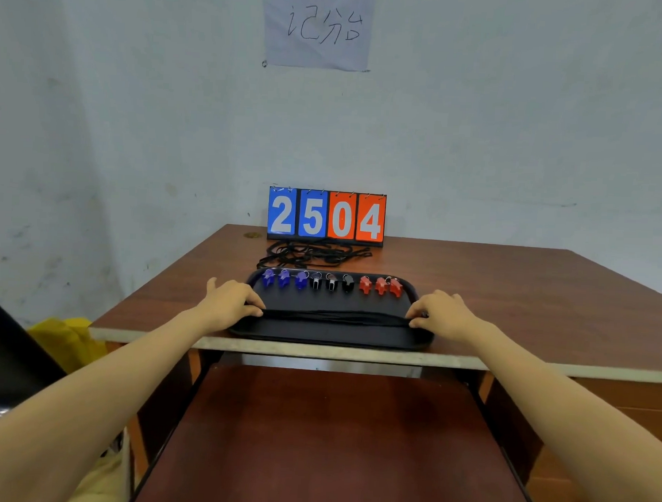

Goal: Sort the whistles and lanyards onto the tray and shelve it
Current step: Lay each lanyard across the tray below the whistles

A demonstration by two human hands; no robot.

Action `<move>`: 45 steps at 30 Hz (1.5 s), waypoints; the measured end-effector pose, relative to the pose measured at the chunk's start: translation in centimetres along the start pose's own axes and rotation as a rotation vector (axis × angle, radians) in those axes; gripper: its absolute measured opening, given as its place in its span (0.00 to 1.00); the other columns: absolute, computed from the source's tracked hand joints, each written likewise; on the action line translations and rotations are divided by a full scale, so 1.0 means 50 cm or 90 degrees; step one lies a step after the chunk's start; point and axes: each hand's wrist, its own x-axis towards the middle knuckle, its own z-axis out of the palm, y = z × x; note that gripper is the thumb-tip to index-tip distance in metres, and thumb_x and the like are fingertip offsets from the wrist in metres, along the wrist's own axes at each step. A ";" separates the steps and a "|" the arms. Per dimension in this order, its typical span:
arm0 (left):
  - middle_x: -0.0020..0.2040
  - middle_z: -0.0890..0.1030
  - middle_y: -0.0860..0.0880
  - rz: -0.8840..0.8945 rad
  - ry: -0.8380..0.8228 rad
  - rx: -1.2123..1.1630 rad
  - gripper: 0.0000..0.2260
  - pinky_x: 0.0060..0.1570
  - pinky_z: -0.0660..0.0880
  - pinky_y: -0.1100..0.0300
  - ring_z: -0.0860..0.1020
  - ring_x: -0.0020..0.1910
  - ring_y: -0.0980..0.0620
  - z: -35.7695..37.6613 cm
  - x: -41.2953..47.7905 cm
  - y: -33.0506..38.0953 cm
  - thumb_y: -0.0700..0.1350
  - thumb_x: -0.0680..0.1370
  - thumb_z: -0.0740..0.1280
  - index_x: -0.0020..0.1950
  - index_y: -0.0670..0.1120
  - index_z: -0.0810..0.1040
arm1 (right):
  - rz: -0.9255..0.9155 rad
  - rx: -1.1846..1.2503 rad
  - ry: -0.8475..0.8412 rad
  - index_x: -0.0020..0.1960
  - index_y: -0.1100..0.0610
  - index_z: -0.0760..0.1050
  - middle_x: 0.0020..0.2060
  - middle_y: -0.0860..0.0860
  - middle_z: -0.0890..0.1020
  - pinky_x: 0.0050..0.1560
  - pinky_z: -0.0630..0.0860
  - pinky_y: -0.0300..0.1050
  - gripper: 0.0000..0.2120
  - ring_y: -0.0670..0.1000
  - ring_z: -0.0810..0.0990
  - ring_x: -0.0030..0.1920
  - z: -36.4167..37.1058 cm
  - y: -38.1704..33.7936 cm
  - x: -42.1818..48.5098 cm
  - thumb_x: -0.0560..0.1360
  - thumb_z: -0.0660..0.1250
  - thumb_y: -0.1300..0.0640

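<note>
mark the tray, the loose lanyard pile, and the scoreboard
tray (329,332): head view, bare floor near its front rim.
loose lanyard pile (314,254): head view, middle of the tangle behind the tray.
scoreboard (326,217): head view, centre, between 5 and 0.

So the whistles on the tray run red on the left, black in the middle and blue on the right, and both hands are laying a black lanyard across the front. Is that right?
Not quite: the colours are reversed. The head view shows the blue whistles on the left, black whistles in the middle and red whistles on the right of the tray. The left hand and right hand do stretch a black lanyard across the front.
</note>
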 end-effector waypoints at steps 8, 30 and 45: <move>0.58 0.80 0.55 -0.012 0.003 -0.010 0.09 0.70 0.49 0.41 0.71 0.65 0.50 -0.001 -0.006 -0.001 0.49 0.77 0.65 0.56 0.54 0.81 | -0.002 -0.004 -0.011 0.58 0.47 0.78 0.56 0.47 0.80 0.62 0.64 0.53 0.12 0.51 0.71 0.61 -0.006 -0.005 -0.007 0.77 0.63 0.48; 0.60 0.79 0.51 -0.030 0.040 -0.059 0.11 0.70 0.58 0.43 0.73 0.62 0.49 -0.023 0.336 0.012 0.47 0.79 0.63 0.59 0.49 0.78 | -0.060 0.181 0.015 0.61 0.55 0.76 0.60 0.52 0.79 0.63 0.73 0.52 0.14 0.53 0.77 0.59 -0.033 -0.141 0.381 0.77 0.63 0.53; 0.58 0.78 0.48 -0.028 -0.004 -0.027 0.10 0.65 0.62 0.44 0.71 0.62 0.46 0.075 0.505 -0.020 0.52 0.77 0.65 0.54 0.49 0.80 | -0.098 0.090 0.014 0.69 0.50 0.69 0.63 0.56 0.73 0.62 0.69 0.56 0.18 0.58 0.68 0.65 0.076 -0.202 0.587 0.79 0.58 0.53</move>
